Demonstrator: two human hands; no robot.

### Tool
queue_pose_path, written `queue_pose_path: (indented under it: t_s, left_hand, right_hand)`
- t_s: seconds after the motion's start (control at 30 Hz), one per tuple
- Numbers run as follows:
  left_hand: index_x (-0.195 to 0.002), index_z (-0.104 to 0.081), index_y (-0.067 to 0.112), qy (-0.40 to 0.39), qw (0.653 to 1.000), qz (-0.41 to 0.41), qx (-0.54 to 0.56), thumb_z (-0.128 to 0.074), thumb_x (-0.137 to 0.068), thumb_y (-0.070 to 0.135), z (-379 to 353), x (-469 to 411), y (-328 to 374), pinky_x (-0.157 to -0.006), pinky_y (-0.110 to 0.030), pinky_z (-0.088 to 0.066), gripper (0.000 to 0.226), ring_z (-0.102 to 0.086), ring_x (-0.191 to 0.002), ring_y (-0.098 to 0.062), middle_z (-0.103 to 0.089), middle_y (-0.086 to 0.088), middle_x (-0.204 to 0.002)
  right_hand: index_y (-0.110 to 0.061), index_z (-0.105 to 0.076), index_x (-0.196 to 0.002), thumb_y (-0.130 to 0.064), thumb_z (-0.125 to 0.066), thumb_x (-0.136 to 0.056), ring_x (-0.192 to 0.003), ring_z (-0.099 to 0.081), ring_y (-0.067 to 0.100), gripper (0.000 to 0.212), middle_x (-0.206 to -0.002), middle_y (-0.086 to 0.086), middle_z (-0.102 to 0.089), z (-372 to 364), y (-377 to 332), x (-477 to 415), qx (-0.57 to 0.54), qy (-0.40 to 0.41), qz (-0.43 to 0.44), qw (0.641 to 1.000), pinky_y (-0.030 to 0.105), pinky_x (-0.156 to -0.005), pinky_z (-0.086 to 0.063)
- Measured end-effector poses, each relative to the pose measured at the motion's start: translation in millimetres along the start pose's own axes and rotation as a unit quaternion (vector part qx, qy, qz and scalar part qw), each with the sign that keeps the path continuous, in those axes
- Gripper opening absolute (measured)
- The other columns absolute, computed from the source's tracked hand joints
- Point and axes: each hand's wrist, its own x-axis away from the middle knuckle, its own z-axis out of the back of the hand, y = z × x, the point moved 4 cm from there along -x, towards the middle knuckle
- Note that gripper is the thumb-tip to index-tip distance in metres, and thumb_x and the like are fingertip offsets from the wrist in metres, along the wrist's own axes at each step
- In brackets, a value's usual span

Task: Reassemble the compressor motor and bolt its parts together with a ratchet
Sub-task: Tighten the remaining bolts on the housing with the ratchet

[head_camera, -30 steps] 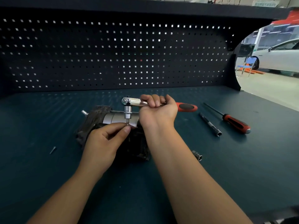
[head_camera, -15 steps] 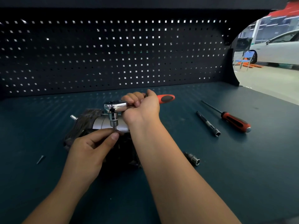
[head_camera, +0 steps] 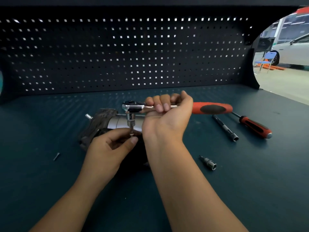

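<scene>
Right hand (head_camera: 167,118) grips ratchet (head_camera: 133,106), left hand (head_camera: 107,151) pinches its bit (head_camera: 131,131); screwdriver (head_camera: 254,127) beside handle (head_camera: 212,108).

Right hand (head_camera: 167,114): forearm extended forward, wrist flexed, fingers curled round the ratchet (head_camera: 212,108) shank. Left hand (head_camera: 112,148): below and left of it, thumb and forefinger pinching the socket (head_camera: 131,120) lower end, remaining fingers loosely curled

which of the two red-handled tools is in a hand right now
The ratchet: the right hand grips its metal shank while the left hand pinches its socket. The screwdriver lies untouched on the bench, further right.
</scene>
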Motion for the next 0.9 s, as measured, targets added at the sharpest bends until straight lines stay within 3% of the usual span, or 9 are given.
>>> queue_pose_path:
  t_s: [0.1,0.23,0.37,0.57,0.73,0.9]
  left_hand:
    - [-0.089,-0.071,0.025,-0.009,1.0,0.011,0.003,-0.067,-0.081,0.0,0.4,0.7,-2.9,-0.069,-0.007,-0.047,0.027,-0.066,-0.079,0.003,-0.073,0.016,-0.085]
    - [-0.093,-0.072,0.014,-0.015,1.0,0.017,0.013,-0.067,-0.081,-0.001,-1.2,-0.1,-1.8,-0.072,-0.009,-0.047,0.02,-0.066,-0.081,-0.001,-0.074,0.01,-0.086]
    - [-0.104,-0.07,0.004,-0.01,1.0,0.021,0.005,-0.068,-0.082,0.004,-0.6,-0.9,-5.3,-0.082,-0.018,-0.05,0.022,-0.066,-0.092,-0.015,-0.073,-0.003,-0.096]
    - [-0.102,-0.07,0.006,-0.017,0.999,0.024,0.014,-0.066,-0.084,0.004,-1.4,-1.5,-5.7,-0.086,-0.024,-0.052,0.019,-0.066,-0.095,-0.023,-0.072,-0.005,-0.098]
    - [-0.095,-0.072,0.015,-0.021,0.999,0.017,0.017,-0.065,-0.085,0.004,-1.9,-0.1,-1.9,-0.083,-0.024,-0.052,0.016,-0.065,-0.092,-0.023,-0.072,-0.004,-0.095]
    - [-0.092,-0.071,0.022,-0.019,1.0,0.006,0.003,-0.062,-0.087,0.004,-1.7,2.3,2.8,-0.082,-0.021,-0.051,0.021,-0.064,-0.09,-0.019,-0.071,-0.001,-0.096]
  right_hand:
    - [-0.016,-0.032,-0.061,-0.024,-0.04,-0.093,-0.037,-0.026,0.012,0.034,-0.044,-0.004,-0.026,2.5,-4.4,5.0,-0.027,-0.005,0.018,0.999,0.025,-0.048,-0.037]
    - [-0.015,-0.033,-0.059,-0.023,-0.039,-0.093,-0.041,-0.029,0.013,0.036,-0.047,-0.002,-0.029,2.8,-8.1,13.5,-0.024,-0.047,0.047,0.998,0.027,-0.056,-0.042]
    - [-0.014,-0.036,-0.058,-0.021,-0.038,-0.095,-0.047,-0.036,0.015,0.038,-0.052,0.0,-0.034,4.2,-9.0,24.8,0.012,-0.093,0.092,0.991,0.031,-0.067,-0.047]
    - [-0.012,-0.04,-0.062,-0.019,-0.04,-0.093,-0.059,-0.042,0.017,0.032,-0.062,0.003,-0.038,3.7,-5.7,39.1,0.079,-0.146,0.162,0.973,0.033,-0.08,-0.049]
    - [-0.008,-0.046,-0.066,-0.022,-0.041,-0.082,-0.066,-0.046,0.02,0.022,-0.07,0.008,-0.041,4.3,-4.2,46.7,0.154,-0.182,0.213,0.948,0.031,-0.08,-0.049]
    - [-0.009,-0.052,-0.068,-0.015,-0.039,-0.086,-0.074,-0.055,0.016,0.023,-0.068,-0.004,-0.055,6.7,-3.0,55.5,0.249,-0.219,0.257,0.908,0.025,-0.078,-0.048]
